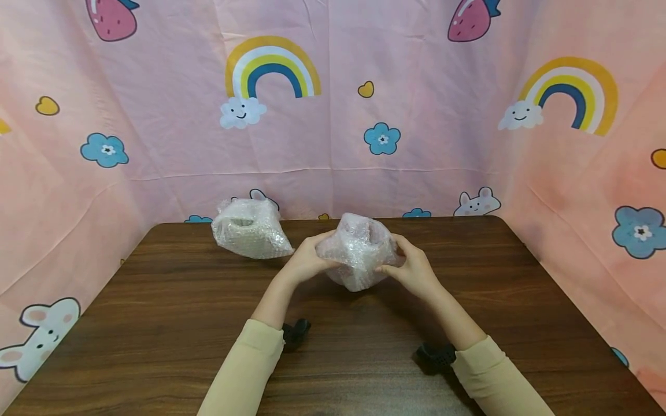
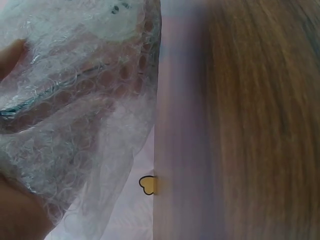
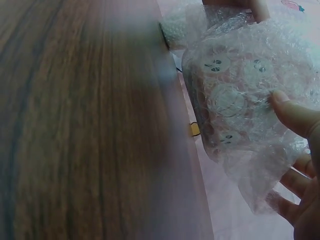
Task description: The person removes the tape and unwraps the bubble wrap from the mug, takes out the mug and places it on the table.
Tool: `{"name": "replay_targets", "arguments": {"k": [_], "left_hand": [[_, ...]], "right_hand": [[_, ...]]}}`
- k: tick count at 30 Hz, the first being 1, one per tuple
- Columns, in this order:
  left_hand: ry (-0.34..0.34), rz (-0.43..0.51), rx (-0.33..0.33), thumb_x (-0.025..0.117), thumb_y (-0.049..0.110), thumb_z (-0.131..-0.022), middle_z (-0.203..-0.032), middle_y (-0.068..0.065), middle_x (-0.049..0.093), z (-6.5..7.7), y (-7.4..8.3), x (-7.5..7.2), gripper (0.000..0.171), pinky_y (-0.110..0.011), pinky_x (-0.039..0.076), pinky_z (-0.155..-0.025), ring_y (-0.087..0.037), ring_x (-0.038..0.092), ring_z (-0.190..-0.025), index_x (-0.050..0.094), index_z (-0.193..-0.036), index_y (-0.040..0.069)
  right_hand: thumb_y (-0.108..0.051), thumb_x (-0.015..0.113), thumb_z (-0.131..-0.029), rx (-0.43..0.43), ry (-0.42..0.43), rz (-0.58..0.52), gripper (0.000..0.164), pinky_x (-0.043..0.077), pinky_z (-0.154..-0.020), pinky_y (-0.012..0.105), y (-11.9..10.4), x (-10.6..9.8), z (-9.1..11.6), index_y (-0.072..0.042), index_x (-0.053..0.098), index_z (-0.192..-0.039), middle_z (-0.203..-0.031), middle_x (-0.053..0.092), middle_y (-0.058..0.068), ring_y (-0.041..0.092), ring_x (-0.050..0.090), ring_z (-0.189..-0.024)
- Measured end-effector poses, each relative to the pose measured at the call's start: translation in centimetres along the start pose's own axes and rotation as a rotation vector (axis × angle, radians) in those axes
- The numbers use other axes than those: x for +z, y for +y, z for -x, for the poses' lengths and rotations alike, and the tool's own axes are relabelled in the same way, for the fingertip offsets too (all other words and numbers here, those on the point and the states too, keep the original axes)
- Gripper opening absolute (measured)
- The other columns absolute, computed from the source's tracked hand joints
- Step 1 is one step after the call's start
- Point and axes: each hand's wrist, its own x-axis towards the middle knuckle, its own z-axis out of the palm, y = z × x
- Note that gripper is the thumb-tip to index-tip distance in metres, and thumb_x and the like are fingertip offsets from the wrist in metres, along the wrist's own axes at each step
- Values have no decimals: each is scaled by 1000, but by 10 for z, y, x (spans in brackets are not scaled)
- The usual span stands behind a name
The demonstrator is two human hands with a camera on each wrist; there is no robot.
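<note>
Between both hands, a bundle in clear bubble wrap (image 1: 358, 254) is held a little above the wooden table. Through the plastic the right wrist view shows a pinkish thing with pale round shapes and dark marks (image 3: 227, 97); its exact kind is hidden by the wrap. My left hand (image 1: 308, 259) grips the bundle's left side, thumb toward me. On the opposite side my right hand (image 1: 414, 270) grips it with thumb in front and fingers behind. Only parts of the left hand's fingers (image 2: 11, 57) appear in the left wrist view.
A second bubble-wrapped bundle (image 1: 255, 231) stands at the back left of the brown table (image 1: 156, 323). A pink patterned cloth (image 1: 333, 144) hangs behind and at both sides. Black devices (image 1: 296, 333) sit at the wrists, below the beige sleeves.
</note>
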Motion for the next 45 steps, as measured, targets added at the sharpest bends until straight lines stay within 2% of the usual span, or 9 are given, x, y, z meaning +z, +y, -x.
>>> {"name": "replay_targets", "arguments": {"k": [10, 18, 21, 25, 28, 30, 40, 45], "left_hand": [[-7, -18, -19, 82, 12, -75, -139, -12, 50, -4, -5, 5, 76, -47, 39, -100, -29, 46, -124, 48, -142, 8], [-12, -54, -27, 83, 14, -75, -139, -14, 50, -5, -7, 8, 77, -48, 39, -99, -32, 46, -124, 47, -142, 8], [-24, -51, -26, 81, 10, -76, -139, -19, 48, 2, 10, 8, 75, -49, 40, -99, -36, 46, -124, 45, -142, 3], [-36, -37, -35, 80, 6, -77, -139, -21, 47, 3, 13, 9, 75, -49, 40, -99, -38, 46, -124, 43, -143, 1], [-30, -31, -32, 82, 10, -76, -140, -18, 47, -5, -5, 12, 78, -49, 40, -99, -36, 46, -124, 44, -144, 5], [-24, -28, -29, 82, 12, -76, -140, -17, 47, -6, -9, 12, 79, -50, 40, -99, -35, 46, -124, 44, -144, 8], [-27, -18, -49, 82, 13, -76, -140, -11, 48, -3, -12, 11, 77, -47, 40, -98, -30, 47, -124, 45, -144, 13], [-40, -25, -57, 81, 15, -77, -142, -11, 47, -2, -13, 9, 78, -47, 39, -100, -30, 45, -126, 43, -146, 13]], "right_hand": [[-19, 85, -74, 40, -20, 5, 69, 47, -84, 53, 7, 1, 1, -6, 51, -132, -116, 61, 16, 31, 57, -102], [-17, 86, -73, 60, -27, -12, 68, 48, -82, 49, 11, 1, 1, -8, 52, -130, -113, 61, 14, 30, 56, -98], [-16, 86, -72, 59, -27, -12, 67, 49, -81, 47, 13, 2, 1, -9, 52, -129, -111, 62, 12, 29, 57, -97], [-15, 86, -72, 60, -29, -15, 68, 50, -80, 46, 16, 2, 1, -10, 52, -130, -113, 62, 12, 28, 58, -98], [-14, 86, -71, 61, -30, -22, 68, 49, -81, 47, 16, 2, 1, -11, 51, -130, -114, 62, 12, 28, 58, -99], [-14, 86, -72, 61, -34, -22, 68, 49, -83, 47, 17, 2, 2, -11, 51, -130, -114, 62, 11, 28, 58, -100], [-15, 85, -73, 61, -44, 1, 68, 48, -86, 49, 19, 4, 2, -11, 51, -131, -114, 61, 13, 32, 58, -104], [-19, 84, -75, 67, -71, 8, 70, 48, -86, 50, 19, 3, 1, -13, 48, -135, -120, 58, 15, 34, 57, -107]]}}
